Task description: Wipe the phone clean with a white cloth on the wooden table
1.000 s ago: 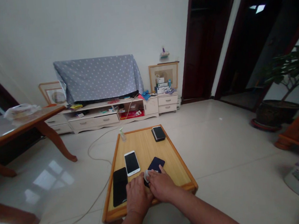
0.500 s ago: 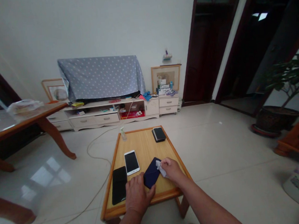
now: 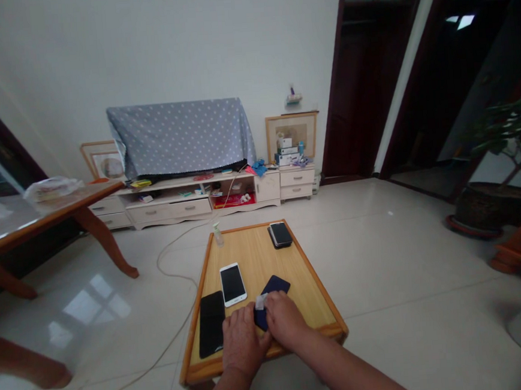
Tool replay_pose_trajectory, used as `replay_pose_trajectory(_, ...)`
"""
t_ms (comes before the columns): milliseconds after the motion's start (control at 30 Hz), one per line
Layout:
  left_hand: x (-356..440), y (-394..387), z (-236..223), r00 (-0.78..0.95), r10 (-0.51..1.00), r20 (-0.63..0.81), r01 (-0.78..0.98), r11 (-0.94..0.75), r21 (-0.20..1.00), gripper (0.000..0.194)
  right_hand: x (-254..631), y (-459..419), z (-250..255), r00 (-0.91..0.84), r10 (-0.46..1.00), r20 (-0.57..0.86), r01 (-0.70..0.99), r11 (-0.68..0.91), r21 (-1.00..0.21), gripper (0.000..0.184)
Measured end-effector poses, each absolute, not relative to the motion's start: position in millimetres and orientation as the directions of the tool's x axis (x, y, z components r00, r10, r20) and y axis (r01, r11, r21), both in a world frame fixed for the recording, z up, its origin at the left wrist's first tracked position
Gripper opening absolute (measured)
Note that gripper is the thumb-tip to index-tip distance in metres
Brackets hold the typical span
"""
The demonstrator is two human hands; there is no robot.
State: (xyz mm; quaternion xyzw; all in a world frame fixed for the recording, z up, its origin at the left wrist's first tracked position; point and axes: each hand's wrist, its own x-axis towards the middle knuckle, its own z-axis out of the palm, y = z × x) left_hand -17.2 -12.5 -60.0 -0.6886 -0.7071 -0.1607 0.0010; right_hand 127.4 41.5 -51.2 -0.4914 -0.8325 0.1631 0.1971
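A dark blue phone (image 3: 277,284) lies at a slant near the front of the small wooden table (image 3: 255,243), partly covered by my hands. My left hand (image 3: 242,340) steadies it, fingers along its left edge and thumb at its lower end. Pinched in my right hand (image 3: 286,320) is a white wipe (image 3: 260,302), pressed on the phone's surface close to my left fingers. A white phone (image 3: 233,284) with a dark screen lies just beyond my left hand. Beside that hand, on the left, is a larger black phone (image 3: 211,325).
At the table's far right corner sits a small stack of phones (image 3: 280,234); a pump bottle (image 3: 218,235) stands at the far left corner. A cable (image 3: 176,275) runs over the floor. Farther off are a white TV cabinet (image 3: 167,211) and a larger table (image 3: 93,193).
My right hand has moved left and nearer with the wipe, from the phone's far right edge to its middle, close to my left hand. The view has shifted slightly.
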Motion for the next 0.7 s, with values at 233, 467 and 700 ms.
replay_pose_trajectory(233, -17, -13, -60, -0.043, 0.969, 0.243, 0.966, -0.021, 0.257, 0.055, 149, 56, -44, -0.402, 0.903, 0.15, 0.795, 0.426, -0.433, 0.034)
replay_pose_trajectory(467, -19, -13, -60, -0.04, 0.974, 0.224, 0.966, -0.019, 0.257, 0.053, 141, 33, -39, -0.513, 0.845, 0.154, 0.735, 0.525, -0.43, 0.034)
replay_pose_trajectory(700, -18, -14, -61, -0.046, 0.969, 0.244, 0.966, -0.019, 0.259, 0.057, 155, 47, -42, -0.438, 0.879, 0.191, 0.77, 0.476, -0.425, 0.031)
